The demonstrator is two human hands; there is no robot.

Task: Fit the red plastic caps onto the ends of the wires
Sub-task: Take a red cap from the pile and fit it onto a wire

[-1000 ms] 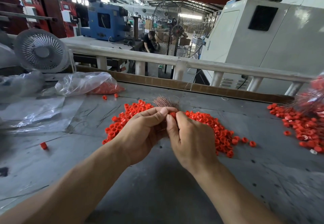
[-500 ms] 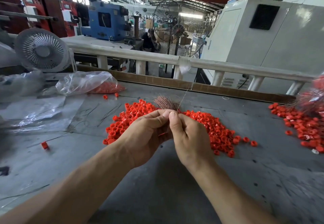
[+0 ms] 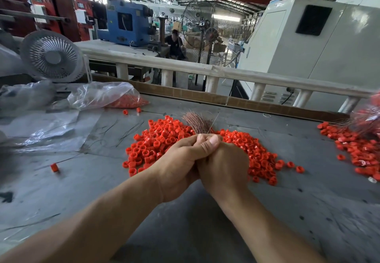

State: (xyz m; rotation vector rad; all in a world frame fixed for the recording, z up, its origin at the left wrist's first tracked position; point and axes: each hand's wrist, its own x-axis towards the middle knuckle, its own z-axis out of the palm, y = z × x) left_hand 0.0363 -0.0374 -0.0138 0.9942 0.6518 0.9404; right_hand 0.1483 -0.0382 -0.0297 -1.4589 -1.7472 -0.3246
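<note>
**Both hands closed together around a bundle of wires above the cap pile**

The left hand (image 3: pixel 181 166) and the right hand (image 3: pixel 224 168) are pressed against each other over the grey table (image 3: pixel 185 232); the fingers of both are curled tightly, with no gap seen between them; the left thumb (image 3: pixel 209 143) is laid across the top of the right hand; a bundle of thin coppery wires (image 3: pixel 198 121) is gripped in the left fist and fans upward out of it; whether a cap is pinched in the right fingers cannot be told, as they are hidden behind the left hand; a heap of red caps (image 3: pixel 164 139) is spread on the table just beyond and beside the hands; a second heap of caps (image 3: pixel 357 151) lies well apart at the right edge; one stray cap (image 3: pixel 54 167) lies alone to the left; a clear plastic bag (image 3: pixel 102 95) with more caps in it rests at the far left, near a small white fan (image 3: pixel 51 57)
</note>
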